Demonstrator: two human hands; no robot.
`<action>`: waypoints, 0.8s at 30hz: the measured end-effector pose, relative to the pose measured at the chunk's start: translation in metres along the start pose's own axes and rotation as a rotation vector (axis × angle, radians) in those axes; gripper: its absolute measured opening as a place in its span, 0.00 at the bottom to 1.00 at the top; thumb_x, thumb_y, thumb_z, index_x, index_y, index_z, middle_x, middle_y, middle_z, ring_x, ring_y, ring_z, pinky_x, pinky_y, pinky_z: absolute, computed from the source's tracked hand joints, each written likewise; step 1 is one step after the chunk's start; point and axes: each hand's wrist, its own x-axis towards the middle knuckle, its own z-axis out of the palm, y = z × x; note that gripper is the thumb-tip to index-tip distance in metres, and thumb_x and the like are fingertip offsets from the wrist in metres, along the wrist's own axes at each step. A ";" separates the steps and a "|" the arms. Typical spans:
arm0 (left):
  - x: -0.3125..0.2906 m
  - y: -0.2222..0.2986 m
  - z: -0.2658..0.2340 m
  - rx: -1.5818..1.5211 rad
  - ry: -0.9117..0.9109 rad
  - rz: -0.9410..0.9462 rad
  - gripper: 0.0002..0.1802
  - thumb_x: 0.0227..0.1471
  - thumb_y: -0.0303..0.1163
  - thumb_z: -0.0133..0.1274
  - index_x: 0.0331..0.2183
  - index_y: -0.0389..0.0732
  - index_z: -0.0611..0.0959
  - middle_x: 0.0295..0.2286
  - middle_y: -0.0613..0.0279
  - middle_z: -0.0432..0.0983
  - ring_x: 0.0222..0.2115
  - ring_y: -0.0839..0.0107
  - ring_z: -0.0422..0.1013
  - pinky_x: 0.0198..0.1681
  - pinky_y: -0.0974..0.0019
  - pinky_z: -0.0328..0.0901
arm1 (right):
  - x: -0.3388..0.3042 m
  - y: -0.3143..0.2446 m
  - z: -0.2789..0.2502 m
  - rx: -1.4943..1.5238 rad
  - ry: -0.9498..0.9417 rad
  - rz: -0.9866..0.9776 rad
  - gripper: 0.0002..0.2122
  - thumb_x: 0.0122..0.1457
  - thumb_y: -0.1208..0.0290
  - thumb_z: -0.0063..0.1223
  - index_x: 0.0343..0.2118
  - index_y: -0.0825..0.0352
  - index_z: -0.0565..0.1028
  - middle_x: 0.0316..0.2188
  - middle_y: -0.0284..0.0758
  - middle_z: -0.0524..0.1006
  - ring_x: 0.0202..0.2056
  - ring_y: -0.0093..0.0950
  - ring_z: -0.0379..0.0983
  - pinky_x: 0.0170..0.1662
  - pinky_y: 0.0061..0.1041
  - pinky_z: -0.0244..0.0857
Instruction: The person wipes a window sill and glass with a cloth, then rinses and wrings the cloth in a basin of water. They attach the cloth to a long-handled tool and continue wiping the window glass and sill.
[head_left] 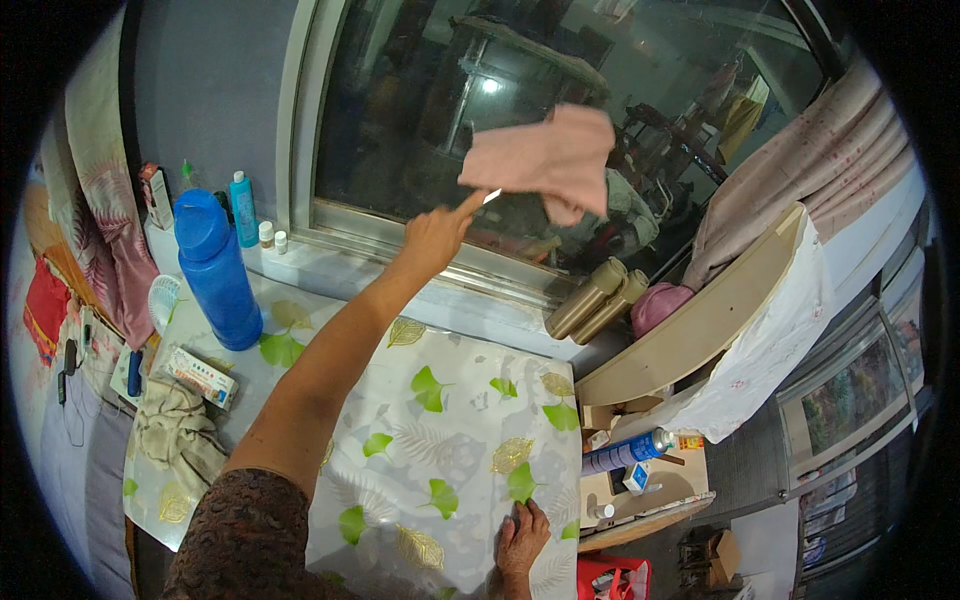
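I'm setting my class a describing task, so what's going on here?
The person's left hand holds a pink cloth up in front of the window; whether the two touch is unclear. The right hand rests on the leaf-patterned tablecloth, where a blue bottle stands toward the left.

Pink cloth (pixel 545 160), plain, blurred, irregularly bunched, one flap hanging, before dark window glass (pixel 400 120), contact indeterminate

Pink cloth (pixel 550 160) slightly blurry, red bag (pixel 598 572) partly past lower edge
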 end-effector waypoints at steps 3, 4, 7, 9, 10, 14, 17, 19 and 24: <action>-0.048 -0.026 0.018 0.066 -0.171 0.049 0.32 0.60 0.41 0.46 0.62 0.74 0.57 0.22 0.52 0.75 0.23 0.52 0.76 0.25 0.50 0.69 | 0.000 0.000 0.000 0.001 0.003 0.004 0.18 0.58 0.62 0.48 0.49 0.64 0.71 0.53 0.44 0.68 0.54 0.45 0.62 0.53 0.46 0.52; -0.066 -0.034 0.018 0.098 -0.228 0.025 0.31 0.60 0.41 0.46 0.61 0.74 0.57 0.22 0.53 0.75 0.23 0.53 0.75 0.25 0.50 0.69 | 0.001 -0.001 0.000 0.006 0.000 0.000 0.18 0.58 0.63 0.48 0.49 0.64 0.71 0.52 0.45 0.68 0.53 0.45 0.62 0.53 0.46 0.52; -0.085 -0.033 0.011 0.133 -0.303 0.015 0.30 0.60 0.39 0.47 0.61 0.70 0.59 0.24 0.52 0.76 0.22 0.52 0.75 0.25 0.49 0.69 | 0.000 -0.002 -0.004 -0.001 0.004 0.004 0.18 0.57 0.65 0.49 0.49 0.64 0.71 0.52 0.44 0.68 0.52 0.45 0.62 0.54 0.45 0.52; -0.081 -0.030 -0.002 0.151 -0.246 0.046 0.30 0.59 0.39 0.47 0.61 0.67 0.60 0.24 0.52 0.77 0.21 0.51 0.74 0.24 0.49 0.68 | -0.001 -0.002 -0.001 0.007 0.016 -0.006 0.18 0.56 0.65 0.50 0.49 0.63 0.71 0.52 0.44 0.68 0.53 0.44 0.62 0.53 0.45 0.52; -0.069 -0.029 -0.005 0.156 -0.184 0.073 0.30 0.59 0.39 0.47 0.61 0.66 0.61 0.24 0.52 0.77 0.20 0.51 0.74 0.23 0.50 0.68 | 0.000 -0.002 -0.001 0.005 0.004 0.002 0.18 0.56 0.65 0.50 0.49 0.63 0.71 0.52 0.43 0.68 0.53 0.44 0.62 0.53 0.45 0.53; -0.024 -0.002 -0.014 -0.009 0.097 0.042 0.28 0.59 0.40 0.47 0.61 0.63 0.63 0.21 0.51 0.76 0.18 0.51 0.72 0.21 0.51 0.68 | 0.001 -0.001 -0.001 -0.007 -0.014 0.027 0.18 0.56 0.65 0.51 0.49 0.64 0.72 0.52 0.43 0.68 0.53 0.44 0.62 0.53 0.44 0.53; -0.032 -0.005 -0.006 -0.001 0.072 0.002 0.28 0.58 0.38 0.49 0.59 0.66 0.65 0.20 0.52 0.75 0.19 0.53 0.74 0.22 0.52 0.69 | 0.000 0.001 -0.001 0.001 -0.010 0.020 0.18 0.56 0.65 0.50 0.49 0.64 0.72 0.52 0.43 0.68 0.54 0.44 0.62 0.53 0.44 0.53; -0.056 -0.008 0.001 0.026 -0.078 -0.015 0.27 0.58 0.40 0.49 0.59 0.66 0.66 0.20 0.54 0.75 0.19 0.53 0.74 0.23 0.52 0.68 | 0.000 0.003 0.000 0.002 0.011 0.018 0.18 0.56 0.64 0.50 0.48 0.65 0.72 0.52 0.43 0.68 0.54 0.44 0.62 0.53 0.45 0.53; -0.120 -0.052 0.009 0.263 -0.189 0.003 0.28 0.58 0.41 0.47 0.60 0.67 0.63 0.23 0.55 0.76 0.20 0.57 0.74 0.21 0.55 0.68 | 0.000 0.002 0.002 0.005 0.018 0.000 0.18 0.56 0.63 0.49 0.48 0.65 0.72 0.52 0.44 0.69 0.54 0.45 0.62 0.53 0.46 0.53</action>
